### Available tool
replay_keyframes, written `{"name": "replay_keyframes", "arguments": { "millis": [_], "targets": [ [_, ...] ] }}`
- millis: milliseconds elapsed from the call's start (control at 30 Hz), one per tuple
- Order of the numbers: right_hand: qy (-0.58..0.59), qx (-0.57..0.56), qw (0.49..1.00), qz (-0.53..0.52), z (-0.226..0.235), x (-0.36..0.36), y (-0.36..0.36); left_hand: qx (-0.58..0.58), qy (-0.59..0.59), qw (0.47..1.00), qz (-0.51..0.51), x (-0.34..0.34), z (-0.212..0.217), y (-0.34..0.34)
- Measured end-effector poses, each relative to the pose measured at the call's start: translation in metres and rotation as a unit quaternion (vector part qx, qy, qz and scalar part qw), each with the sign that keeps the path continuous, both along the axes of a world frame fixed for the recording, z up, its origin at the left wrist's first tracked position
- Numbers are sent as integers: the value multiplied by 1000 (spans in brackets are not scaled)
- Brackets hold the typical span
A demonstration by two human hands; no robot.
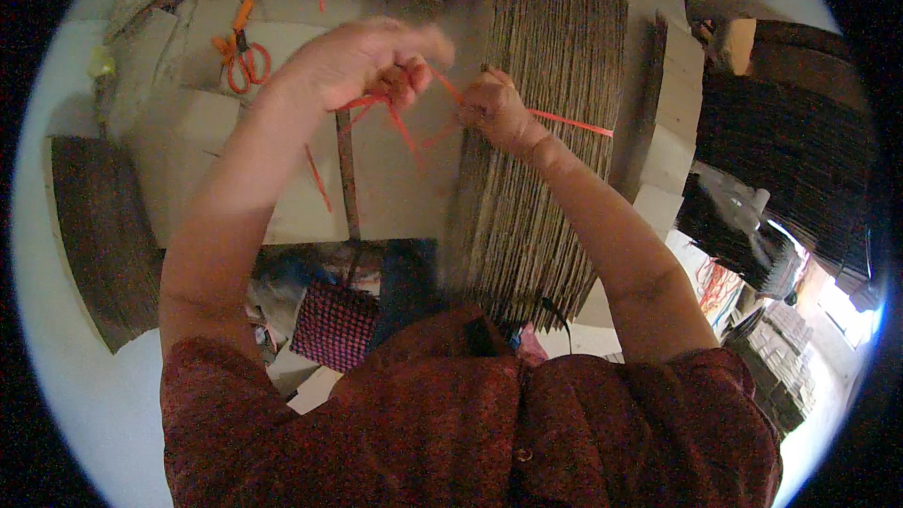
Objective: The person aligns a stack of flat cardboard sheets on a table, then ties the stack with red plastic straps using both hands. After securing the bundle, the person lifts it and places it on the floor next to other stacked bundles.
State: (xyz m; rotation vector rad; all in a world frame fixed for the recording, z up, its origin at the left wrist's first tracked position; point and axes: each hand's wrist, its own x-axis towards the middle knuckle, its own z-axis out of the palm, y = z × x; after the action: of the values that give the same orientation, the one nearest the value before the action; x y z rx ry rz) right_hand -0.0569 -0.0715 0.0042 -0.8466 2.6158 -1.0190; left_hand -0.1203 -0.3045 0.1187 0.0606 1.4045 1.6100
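Fingertips blurred or partly hidden, the left hand (376,64) curls around red string (571,122) while the right hand (497,113) clenches it beside stacked cardboard (557,28).

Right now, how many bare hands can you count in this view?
2: the left hand, motion-blurred, with red strap in its curled fingers, and the right hand, closed on the strap at the cardboard stack. Neither is hidden.

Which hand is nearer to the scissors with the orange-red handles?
Left. The left hand is to the right of the scissors; the right hand is farther right, at the cardboard stack.
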Motion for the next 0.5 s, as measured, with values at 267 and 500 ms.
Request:
{"name": "replay_keyframes", "arguments": {
  "millis": [267, 500],
  "targets": [
    [-96, -21, 995, -29, 9, -5, 2, -194, 167, 963, 83, -12, 36, -98],
    [-169, -39, 985, 15, 7, -14, 16, -362, 465, 709, 387, -11, 34, -99]
  ]
}}
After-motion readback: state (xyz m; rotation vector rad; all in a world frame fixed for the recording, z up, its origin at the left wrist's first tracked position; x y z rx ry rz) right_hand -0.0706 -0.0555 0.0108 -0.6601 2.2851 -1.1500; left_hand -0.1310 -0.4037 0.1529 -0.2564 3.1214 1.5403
